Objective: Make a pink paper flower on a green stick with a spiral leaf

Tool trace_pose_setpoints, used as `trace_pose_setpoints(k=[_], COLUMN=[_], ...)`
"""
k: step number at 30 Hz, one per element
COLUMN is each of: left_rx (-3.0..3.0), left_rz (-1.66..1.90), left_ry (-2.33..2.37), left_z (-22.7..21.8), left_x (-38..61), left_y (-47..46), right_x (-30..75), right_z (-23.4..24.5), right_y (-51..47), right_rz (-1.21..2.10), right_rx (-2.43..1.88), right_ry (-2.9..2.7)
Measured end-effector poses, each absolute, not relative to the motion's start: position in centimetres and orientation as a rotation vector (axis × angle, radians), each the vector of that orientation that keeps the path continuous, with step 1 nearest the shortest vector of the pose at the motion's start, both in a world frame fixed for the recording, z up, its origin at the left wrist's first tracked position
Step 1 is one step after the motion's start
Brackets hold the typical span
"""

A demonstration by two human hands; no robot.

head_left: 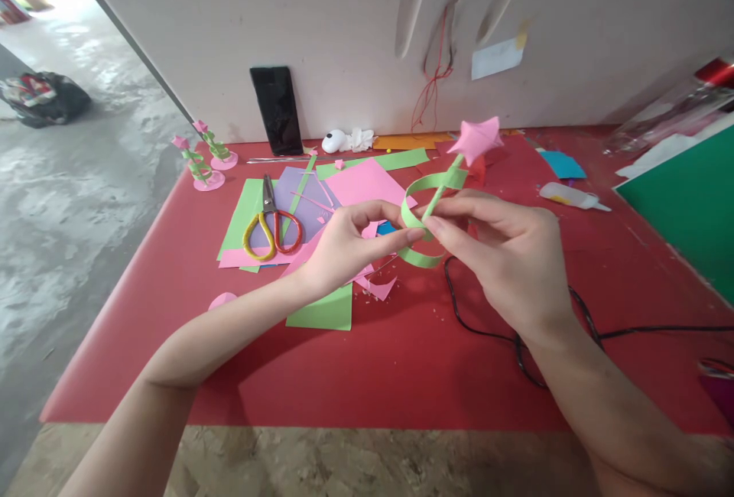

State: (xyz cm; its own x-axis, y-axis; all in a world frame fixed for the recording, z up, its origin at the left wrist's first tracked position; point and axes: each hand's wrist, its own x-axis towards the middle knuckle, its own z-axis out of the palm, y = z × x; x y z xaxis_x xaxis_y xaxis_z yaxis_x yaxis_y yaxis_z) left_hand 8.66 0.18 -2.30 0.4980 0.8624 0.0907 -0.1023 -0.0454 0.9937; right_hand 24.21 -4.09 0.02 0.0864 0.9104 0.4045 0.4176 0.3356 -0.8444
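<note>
A paper flower with a puffy pink star head [477,141] and a thin green stem [440,195] is held up over the table. Looped around the stem is a curled green paper strip [425,259]. My left hand [355,241] pinches this strip between thumb and fingertips, close to the stem. My right hand [505,248] is closed with thumb and fingers at the stem and the strip, touching the left fingertips. Just left of my left hand, scissors [269,222] with one yellow and one red handle lie on coloured paper sheets.
On the red table [367,375] stand two small finished paper flowers [199,164] at the back left. A black phone [277,111] leans on the wall. A glue bottle [573,196] and a black cable [482,332] lie to the right. Pink paper scraps [381,288] are scattered below my hands.
</note>
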Motion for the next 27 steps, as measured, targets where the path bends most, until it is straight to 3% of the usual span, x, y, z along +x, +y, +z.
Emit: trace_pose_setpoints(k=[17, 23, 27], left_rx=[1.461, 1.383, 1.374], left_rz=[0.991, 0.998, 1.021], left_ry=[0.727, 0.727, 0.719], left_z=[-2.2, -2.1, -2.0], left_x=[8.8, 8.5, 8.5], left_y=[0.3, 0.5, 0.7], right_x=[24.8, 29.5, 34.6], right_z=[0.4, 2.8, -0.3], right_y=[-4.3, -5.9, -3.9], right_rz=[0.583, 0.048, 0.113], right_rx=[-1.299, -1.762, -2.350], right_ry=[-1.564, -1.493, -1.414])
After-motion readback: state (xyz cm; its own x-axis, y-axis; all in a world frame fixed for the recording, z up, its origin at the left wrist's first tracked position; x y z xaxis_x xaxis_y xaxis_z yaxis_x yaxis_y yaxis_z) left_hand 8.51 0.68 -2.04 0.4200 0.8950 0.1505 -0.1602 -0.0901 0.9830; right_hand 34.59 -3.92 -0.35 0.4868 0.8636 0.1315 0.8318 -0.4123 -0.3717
